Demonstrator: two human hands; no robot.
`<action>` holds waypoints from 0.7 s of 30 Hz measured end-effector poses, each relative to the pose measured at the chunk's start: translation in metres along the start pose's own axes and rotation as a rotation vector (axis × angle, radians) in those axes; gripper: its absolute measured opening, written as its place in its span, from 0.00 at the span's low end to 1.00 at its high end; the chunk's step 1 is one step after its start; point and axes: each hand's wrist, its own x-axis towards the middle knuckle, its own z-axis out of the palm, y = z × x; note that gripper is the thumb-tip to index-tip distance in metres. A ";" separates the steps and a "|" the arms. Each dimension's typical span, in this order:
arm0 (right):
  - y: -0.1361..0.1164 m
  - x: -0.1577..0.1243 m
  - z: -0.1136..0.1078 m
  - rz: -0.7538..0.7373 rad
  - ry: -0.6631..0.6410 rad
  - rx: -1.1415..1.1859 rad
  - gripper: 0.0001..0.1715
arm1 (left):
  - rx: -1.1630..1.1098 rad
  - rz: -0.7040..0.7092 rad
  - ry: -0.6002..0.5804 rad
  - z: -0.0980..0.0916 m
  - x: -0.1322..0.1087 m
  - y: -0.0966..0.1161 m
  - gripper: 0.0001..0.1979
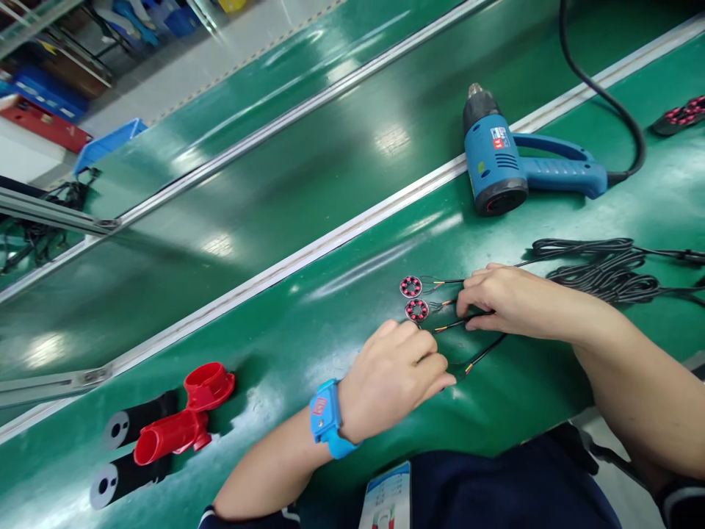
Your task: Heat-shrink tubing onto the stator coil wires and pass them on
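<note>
Two round coil boards (410,286) with red and black windings lie side by side on the green bench, thin wires running to black cables. Just below them my left hand (396,371), with a blue wrist strap (326,419), has its fingers curled downward over something I cannot make out. My right hand (504,300) is closed around one thin black cable (452,324), whose end splits into coloured wires. Another cable (487,354) with bared coloured wires passes below that hand, its tip close to my left fingertips. Bundled black cable (611,272) lies beyond my right wrist.
A blue heat gun (496,158) lies across the metal rail at upper right, its cord curving upward. Red plastic housings (176,433) and black cylinders (124,481) lie at lower left. More coil parts (686,114) sit at the right edge; a blue bin (110,143) stands far left.
</note>
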 end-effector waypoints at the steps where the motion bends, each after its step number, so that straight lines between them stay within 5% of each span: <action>1: -0.001 -0.002 -0.003 -0.003 0.009 0.021 0.15 | 0.026 0.016 0.014 0.003 0.000 0.004 0.12; 11: -0.015 -0.006 -0.002 -0.022 -0.248 0.140 0.15 | 0.098 0.017 0.060 0.020 0.003 0.019 0.12; 21: -0.014 -0.006 -0.006 -0.066 -0.216 0.194 0.12 | 0.149 -0.015 0.023 0.016 0.001 0.020 0.13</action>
